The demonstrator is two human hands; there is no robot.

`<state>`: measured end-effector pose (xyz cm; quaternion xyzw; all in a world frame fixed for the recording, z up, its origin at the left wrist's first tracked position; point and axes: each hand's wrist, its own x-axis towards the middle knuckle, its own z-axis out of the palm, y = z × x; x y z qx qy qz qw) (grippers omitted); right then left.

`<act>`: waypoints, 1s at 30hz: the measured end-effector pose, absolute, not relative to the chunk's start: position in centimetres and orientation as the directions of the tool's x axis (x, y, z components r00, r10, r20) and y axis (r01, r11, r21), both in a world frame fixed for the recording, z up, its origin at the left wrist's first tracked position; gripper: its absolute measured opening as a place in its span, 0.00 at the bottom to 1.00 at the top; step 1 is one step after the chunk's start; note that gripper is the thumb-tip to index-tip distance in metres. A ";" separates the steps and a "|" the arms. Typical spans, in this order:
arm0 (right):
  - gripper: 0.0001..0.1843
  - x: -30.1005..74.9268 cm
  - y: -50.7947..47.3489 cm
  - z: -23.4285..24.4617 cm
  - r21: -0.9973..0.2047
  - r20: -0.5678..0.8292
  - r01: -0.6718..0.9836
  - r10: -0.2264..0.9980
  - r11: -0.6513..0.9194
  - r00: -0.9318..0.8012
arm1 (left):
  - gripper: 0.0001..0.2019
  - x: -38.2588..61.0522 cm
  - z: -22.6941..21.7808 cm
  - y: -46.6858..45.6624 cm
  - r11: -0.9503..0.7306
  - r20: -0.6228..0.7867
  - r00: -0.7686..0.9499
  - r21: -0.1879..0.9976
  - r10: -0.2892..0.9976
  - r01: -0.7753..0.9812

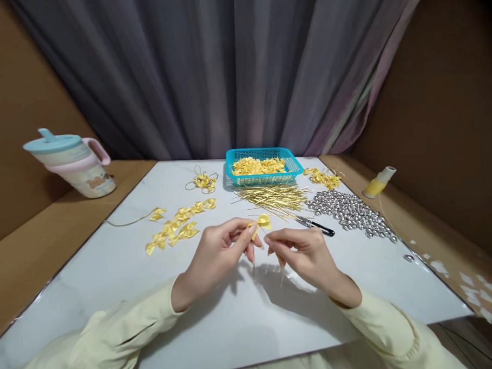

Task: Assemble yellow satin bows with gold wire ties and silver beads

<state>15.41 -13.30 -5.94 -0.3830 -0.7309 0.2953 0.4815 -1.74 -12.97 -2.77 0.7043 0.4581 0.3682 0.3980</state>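
My left hand (218,251) pinches a yellow satin ribbon bow (264,222) between thumb and fingertips above the white tabletop. Just to its right, my right hand (308,255) has thumb and fingers pressed together on a thin gold tie (282,278) at the bow's lower side. Thin ends hang beneath both hands. How the tie passes around the bow is hidden by the fingers. Several loose yellow bows (169,228) lie in rows to the left of my left hand. Beyond my hands is a pile of straight gold ties (273,197).
A turquoise basket (266,179) of yellow bows stands at the back. Black-handled scissors (323,228) lie behind my right hand, beside many silver beads (347,210). Finished-looking looped bows (205,181) lie back left. A lidded cup (80,167) stands left; a yellow thread spool (378,183) right.
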 end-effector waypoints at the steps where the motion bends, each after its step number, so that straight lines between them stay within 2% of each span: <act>1: 0.10 15.4 -13.3 -5.9 -0.798 0.479 0.280 0.843 0.534 -0.244 | 0.10 -1.7 -2.7 -13.0 -0.252 0.145 0.310 0.907 0.940 0.337; 6: 0.10 15.7 -13.2 -6.0 -0.787 0.470 0.309 0.843 0.535 -0.261 | 0.09 -1.7 -2.5 -13.0 -0.196 0.103 0.332 0.945 0.938 0.261; 12: 0.10 15.9 -13.1 -6.1 -0.736 0.506 0.356 0.817 0.576 -0.276 | 0.10 -1.8 -2.3 -12.9 -0.197 0.091 0.352 0.940 0.932 0.278; 14: 0.11 16.0 -13.1 -6.3 -0.676 0.553 0.402 0.786 0.618 -0.278 | 0.11 -1.8 -2.4 -12.9 -0.192 0.084 0.347 0.938 0.934 0.290; 18: 0.13 16.1 -13.0 -6.8 -0.465 0.652 0.524 0.677 0.713 -0.343 | 0.10 -1.7 -2.8 -12.8 -0.238 0.121 0.318 0.903 0.940 0.358; 20: 0.12 16.2 -12.9 -6.9 -0.420 0.670 0.541 0.651 0.729 -0.356 | 0.10 -1.7 -2.8 -12.7 -0.243 0.130 0.302 0.895 0.944 0.375; 27: 0.11 15.8 -13.2 -6.5 -0.547 0.667 0.466 0.698 0.696 -0.260 | 0.14 -1.6 -2.6 -12.3 -0.167 0.052 0.333 0.931 0.941 0.324; 30: 0.11 15.6 -13.3 -6.4 -0.581 0.652 0.444 0.717 0.682 -0.247 | 0.14 -1.5 -2.8 -12.4 -0.181 0.073 0.331 0.934 0.941 0.309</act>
